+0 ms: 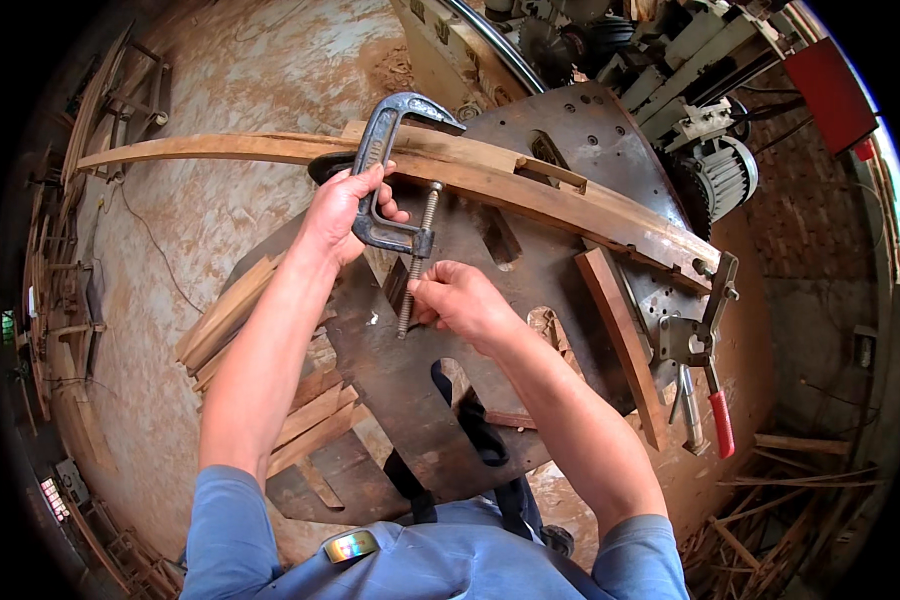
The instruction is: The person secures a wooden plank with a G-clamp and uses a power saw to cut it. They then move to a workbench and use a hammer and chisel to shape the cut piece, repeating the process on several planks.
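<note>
- L hand: fingers wrapped round frame of C-clamp, which straddles the curved strip on the plate.
- R hand: fingertips pinching the screw at its lower end (handle hidden).
- Screw axis: near-vertical, tip towards strip; R hand nearer.
</note>
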A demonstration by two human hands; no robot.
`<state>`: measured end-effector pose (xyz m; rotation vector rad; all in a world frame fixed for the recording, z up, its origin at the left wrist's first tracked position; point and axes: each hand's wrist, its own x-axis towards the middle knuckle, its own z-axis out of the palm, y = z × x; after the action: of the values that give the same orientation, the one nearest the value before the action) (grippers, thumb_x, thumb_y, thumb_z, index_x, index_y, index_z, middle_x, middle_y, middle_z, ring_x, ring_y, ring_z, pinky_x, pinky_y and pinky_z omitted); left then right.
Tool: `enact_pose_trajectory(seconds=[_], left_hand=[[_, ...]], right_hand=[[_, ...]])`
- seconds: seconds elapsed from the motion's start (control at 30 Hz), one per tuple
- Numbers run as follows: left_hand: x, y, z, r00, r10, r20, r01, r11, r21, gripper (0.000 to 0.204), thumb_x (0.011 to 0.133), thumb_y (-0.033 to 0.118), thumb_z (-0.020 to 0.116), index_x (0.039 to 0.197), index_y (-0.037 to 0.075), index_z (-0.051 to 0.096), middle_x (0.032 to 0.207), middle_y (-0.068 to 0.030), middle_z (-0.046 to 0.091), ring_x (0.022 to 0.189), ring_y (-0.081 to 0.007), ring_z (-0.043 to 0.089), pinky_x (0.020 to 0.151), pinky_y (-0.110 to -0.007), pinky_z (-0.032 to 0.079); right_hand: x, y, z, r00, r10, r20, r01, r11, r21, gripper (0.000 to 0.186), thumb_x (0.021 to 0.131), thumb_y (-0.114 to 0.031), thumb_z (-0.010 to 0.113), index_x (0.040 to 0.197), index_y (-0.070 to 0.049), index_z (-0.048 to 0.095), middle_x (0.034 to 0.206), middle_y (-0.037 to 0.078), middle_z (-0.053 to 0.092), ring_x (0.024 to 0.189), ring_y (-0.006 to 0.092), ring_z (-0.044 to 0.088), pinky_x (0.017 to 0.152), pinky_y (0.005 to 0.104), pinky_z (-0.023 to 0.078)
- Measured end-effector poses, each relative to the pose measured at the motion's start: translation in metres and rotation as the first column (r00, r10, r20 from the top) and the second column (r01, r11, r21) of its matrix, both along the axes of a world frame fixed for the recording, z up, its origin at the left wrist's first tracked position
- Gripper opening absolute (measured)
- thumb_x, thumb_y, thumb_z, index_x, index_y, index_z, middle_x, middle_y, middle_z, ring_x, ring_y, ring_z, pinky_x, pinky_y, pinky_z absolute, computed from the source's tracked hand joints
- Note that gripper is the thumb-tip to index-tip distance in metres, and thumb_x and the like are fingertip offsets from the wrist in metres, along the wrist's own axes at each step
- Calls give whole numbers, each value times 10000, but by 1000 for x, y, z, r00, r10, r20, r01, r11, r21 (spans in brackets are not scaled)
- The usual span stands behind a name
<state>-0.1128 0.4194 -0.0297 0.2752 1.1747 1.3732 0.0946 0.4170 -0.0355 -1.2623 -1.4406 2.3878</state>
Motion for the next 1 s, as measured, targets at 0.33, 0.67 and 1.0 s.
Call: enact_pose_trajectory(seconds=[0.33,0.67,1.0], left_hand=[[-5,0,-3,998,-27,55,22,997,76,293,1004,206,569,1193,-17,546,735,-42,564,654,-165,587,696,-399,589],[-6,3,-13,999,-28,41,26,999,46,274,998,193,576,1181,-8,543,730,-51,572,640,-176,596,685,-410,586],[-6,11,-15,1000,-20,-1,20,1000,0,244,992,204,586,1135,9,552,721,-43,575,632,-180,610,669,-394,587]], right_hand=[[-6,9,-1,992,100,82,-111,984,141,268,899,-263,676,805,-12,670,730,58,706,623,130,629,576,295,485],[-7,-2,-18,995,-84,-62,81,995,-61,250,907,-237,681,855,4,642,689,44,635,588,115,587,537,273,470],[-15,-3,-18,1000,-23,-9,22,998,-63,186,984,-188,544,969,-32,644,858,41,701,672,97,606,623,249,490]])
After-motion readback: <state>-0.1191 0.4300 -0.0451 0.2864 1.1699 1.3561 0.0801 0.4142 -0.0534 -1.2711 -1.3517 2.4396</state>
